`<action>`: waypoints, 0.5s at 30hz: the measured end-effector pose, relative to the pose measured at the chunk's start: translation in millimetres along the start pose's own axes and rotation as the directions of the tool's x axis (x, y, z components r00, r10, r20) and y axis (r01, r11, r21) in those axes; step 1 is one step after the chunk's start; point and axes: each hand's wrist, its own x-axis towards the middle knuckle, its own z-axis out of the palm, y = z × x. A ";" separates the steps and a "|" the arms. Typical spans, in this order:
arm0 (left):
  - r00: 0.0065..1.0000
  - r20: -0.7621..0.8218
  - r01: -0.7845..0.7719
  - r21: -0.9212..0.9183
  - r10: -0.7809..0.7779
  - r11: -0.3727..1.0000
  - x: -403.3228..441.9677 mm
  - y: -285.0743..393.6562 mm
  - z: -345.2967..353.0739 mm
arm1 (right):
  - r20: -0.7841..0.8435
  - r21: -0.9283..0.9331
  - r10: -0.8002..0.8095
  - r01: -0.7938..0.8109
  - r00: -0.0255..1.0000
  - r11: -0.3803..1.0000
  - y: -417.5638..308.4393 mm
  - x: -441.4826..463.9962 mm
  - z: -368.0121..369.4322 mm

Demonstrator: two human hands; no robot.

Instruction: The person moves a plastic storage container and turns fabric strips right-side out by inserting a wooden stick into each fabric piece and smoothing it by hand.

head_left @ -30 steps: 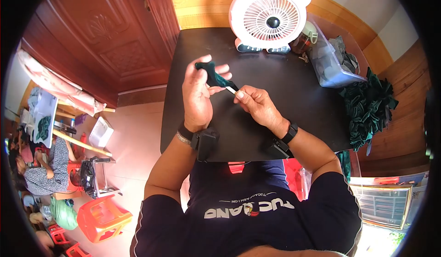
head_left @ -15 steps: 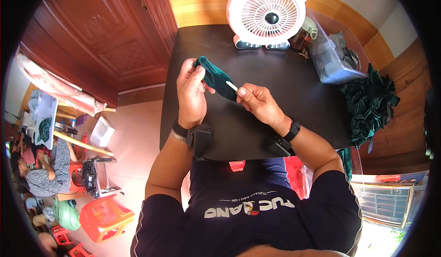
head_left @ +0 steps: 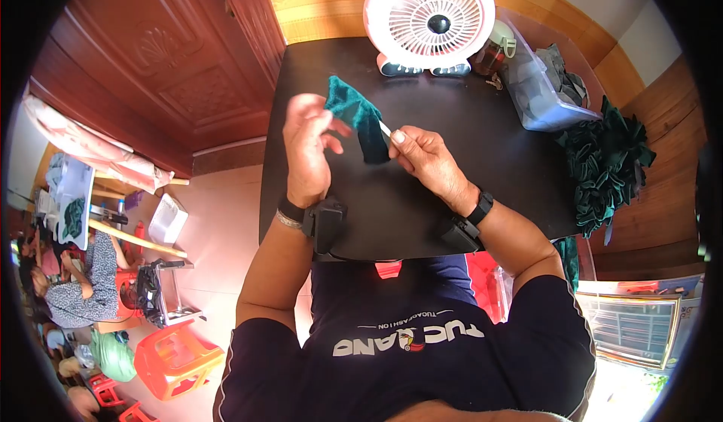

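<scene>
A dark green velvet piece hangs between my hands over the black table, its lower end drooping. My right hand pinches a thin white stick, whose far end meets the velvet. At the velvet's left edge is my left hand, its fingers spread and partly blurred; the velvet touches or lies right beside them.
A white fan stands at the table's back, beside a jar and a clear bin of grey cloth. Green velvet pieces are heaped at the right edge. At far left a person sits near a red stool.
The velvet has gone from stretched out to folded, with one end hanging down. My left hand has moved slightly left and its fingers have opened. My right hand keeps its pinch on the stick.
</scene>
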 end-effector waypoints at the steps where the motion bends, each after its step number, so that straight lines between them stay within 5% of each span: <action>1: 0.997 -0.056 -0.055 0.017 0.056 0.998 2.4 -0.7 -3.4 | -0.021 -0.074 -0.036 0.034 0.999 0.997 2.7 1.0 -1.8; 4: 0.971 -0.143 -0.183 0.089 0.194 0.979 5.4 14.0 0.1 | -0.047 -0.223 -0.104 0.091 0.993 0.971 8.8 0.2 -1.4; 8: 0.993 0.118 0.013 -0.071 -0.005 0.997 9.9 11.4 -12.5 | -0.057 -0.301 -0.135 0.112 0.989 0.947 8.5 -0.8 1.7; 12: 0.980 0.162 0.155 -0.285 -0.111 0.946 16.9 0.8 -24.6 | -0.097 -0.297 -0.170 0.135 0.981 0.945 14.6 1.9 1.9; 15: 0.998 0.052 -0.016 -0.228 0.029 0.973 13.3 2.0 -17.8 | -0.071 -0.272 -0.152 0.128 0.986 0.954 12.7 0.3 3.5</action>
